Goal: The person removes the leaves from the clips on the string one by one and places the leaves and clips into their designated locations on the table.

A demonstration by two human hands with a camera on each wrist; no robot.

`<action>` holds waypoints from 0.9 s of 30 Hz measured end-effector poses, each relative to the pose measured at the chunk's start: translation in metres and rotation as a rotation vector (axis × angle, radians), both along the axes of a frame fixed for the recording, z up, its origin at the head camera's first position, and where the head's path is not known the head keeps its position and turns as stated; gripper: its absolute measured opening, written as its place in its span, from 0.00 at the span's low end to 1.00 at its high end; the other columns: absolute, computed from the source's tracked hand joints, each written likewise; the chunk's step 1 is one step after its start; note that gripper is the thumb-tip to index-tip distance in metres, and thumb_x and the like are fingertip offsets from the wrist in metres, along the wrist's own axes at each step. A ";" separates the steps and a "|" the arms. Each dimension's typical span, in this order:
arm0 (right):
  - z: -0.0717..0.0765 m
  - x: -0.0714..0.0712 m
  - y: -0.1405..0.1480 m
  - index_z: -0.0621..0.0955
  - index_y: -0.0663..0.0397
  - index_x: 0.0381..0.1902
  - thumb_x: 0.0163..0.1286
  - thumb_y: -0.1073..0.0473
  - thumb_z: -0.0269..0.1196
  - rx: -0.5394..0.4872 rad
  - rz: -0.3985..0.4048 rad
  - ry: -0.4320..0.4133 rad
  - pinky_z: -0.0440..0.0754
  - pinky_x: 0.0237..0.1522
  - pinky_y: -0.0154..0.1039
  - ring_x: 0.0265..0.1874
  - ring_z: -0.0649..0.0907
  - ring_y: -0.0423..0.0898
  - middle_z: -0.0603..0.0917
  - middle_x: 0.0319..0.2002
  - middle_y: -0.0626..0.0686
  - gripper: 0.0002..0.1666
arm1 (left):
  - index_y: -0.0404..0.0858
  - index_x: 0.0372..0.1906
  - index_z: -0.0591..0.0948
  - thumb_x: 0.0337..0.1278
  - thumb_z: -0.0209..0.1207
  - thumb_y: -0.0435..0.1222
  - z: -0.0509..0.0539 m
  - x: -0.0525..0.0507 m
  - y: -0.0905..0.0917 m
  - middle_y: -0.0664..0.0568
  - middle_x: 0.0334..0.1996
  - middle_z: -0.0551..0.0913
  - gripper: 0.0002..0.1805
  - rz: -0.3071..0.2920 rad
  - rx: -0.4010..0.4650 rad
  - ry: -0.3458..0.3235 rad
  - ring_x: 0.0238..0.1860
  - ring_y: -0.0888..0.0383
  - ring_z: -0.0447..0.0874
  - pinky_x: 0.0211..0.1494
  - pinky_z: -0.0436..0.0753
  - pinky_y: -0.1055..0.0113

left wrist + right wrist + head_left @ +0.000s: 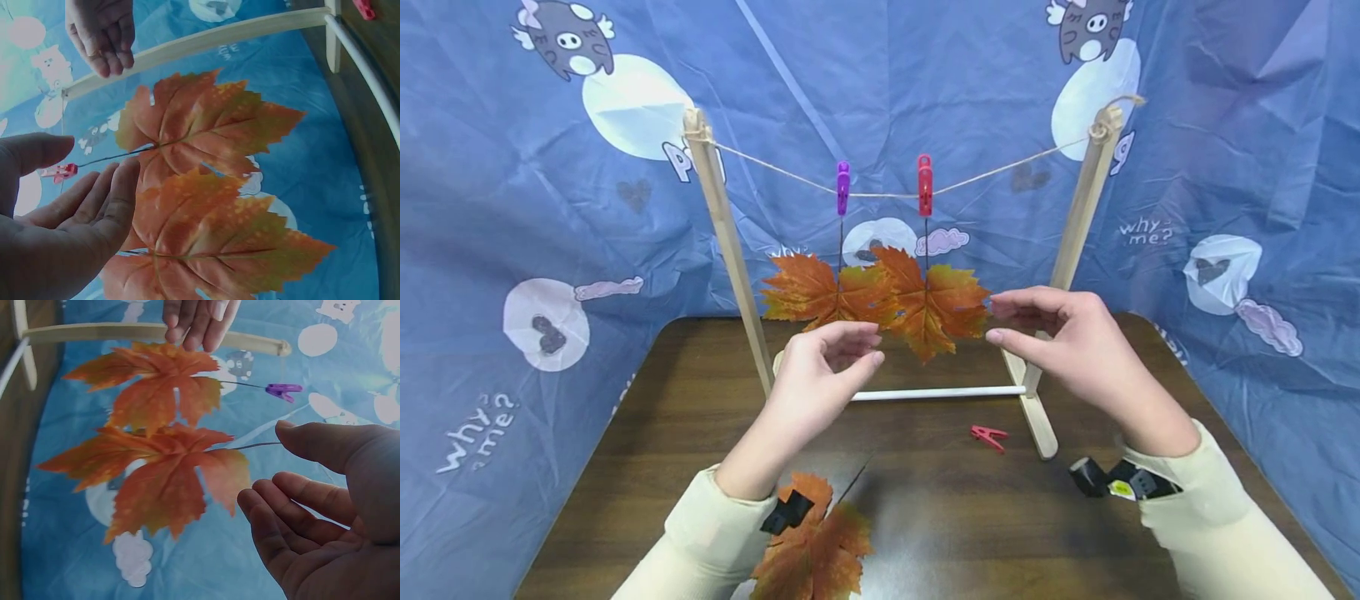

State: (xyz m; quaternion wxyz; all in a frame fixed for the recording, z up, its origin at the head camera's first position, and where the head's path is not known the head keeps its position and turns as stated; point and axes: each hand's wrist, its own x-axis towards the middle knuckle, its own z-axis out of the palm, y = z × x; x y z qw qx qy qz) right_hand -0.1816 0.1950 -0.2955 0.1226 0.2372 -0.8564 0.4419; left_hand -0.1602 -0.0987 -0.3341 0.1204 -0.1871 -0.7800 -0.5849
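Two orange artificial maple leaves hang side by side from a string (782, 172). A purple clothespin (843, 188) grips the stem of the left leaf (805, 287), and a red clothespin (925, 185) the stem of the right leaf (928, 312). My left hand (820, 375) hovers in front of the left leaf, fingers relaxed, holding nothing. Just right of the other leaf is my right hand (1067, 337), its thumb and fingers apart with nothing between them. A third maple leaf (820, 546) lies on the table, partly covered by my left wrist.
Wooden posts (726, 242) carry the string, with a white rod (940, 392) joining them low down. Another red clothespin (989, 437) lies on the brown table (925, 508) near the right foot. Blue printed cloth (880, 83) surrounds the back and sides.
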 end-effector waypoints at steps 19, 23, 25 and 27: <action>0.051 -0.013 -0.021 0.87 0.59 0.53 0.62 0.62 0.76 -0.007 0.020 0.105 0.81 0.48 0.32 0.43 0.86 0.44 0.88 0.48 0.53 0.21 | 0.27 0.51 0.85 0.59 0.66 0.27 0.029 -0.029 0.019 0.45 0.39 0.88 0.14 -0.006 0.005 0.061 0.41 0.54 0.87 0.47 0.83 0.61; 0.063 -0.017 -0.025 0.87 0.57 0.53 0.62 0.61 0.76 0.017 0.002 0.134 0.81 0.48 0.33 0.44 0.86 0.45 0.88 0.48 0.52 0.21 | 0.27 0.51 0.85 0.60 0.66 0.28 0.037 -0.034 0.025 0.45 0.40 0.88 0.15 -0.005 -0.007 0.083 0.42 0.55 0.87 0.48 0.83 0.62; 0.068 -0.018 -0.027 0.87 0.58 0.53 0.62 0.60 0.76 0.028 0.000 0.148 0.81 0.49 0.34 0.45 0.87 0.45 0.88 0.48 0.51 0.21 | 0.28 0.51 0.85 0.60 0.66 0.28 0.040 -0.037 0.028 0.44 0.40 0.88 0.15 -0.001 -0.004 0.094 0.42 0.55 0.87 0.48 0.83 0.62; 0.074 -0.020 -0.031 0.87 0.58 0.53 0.62 0.60 0.76 0.023 0.004 0.157 0.81 0.50 0.36 0.45 0.86 0.45 0.88 0.48 0.51 0.21 | 0.28 0.51 0.85 0.60 0.66 0.28 0.043 -0.040 0.030 0.45 0.40 0.88 0.15 0.004 0.000 0.100 0.42 0.56 0.87 0.48 0.83 0.63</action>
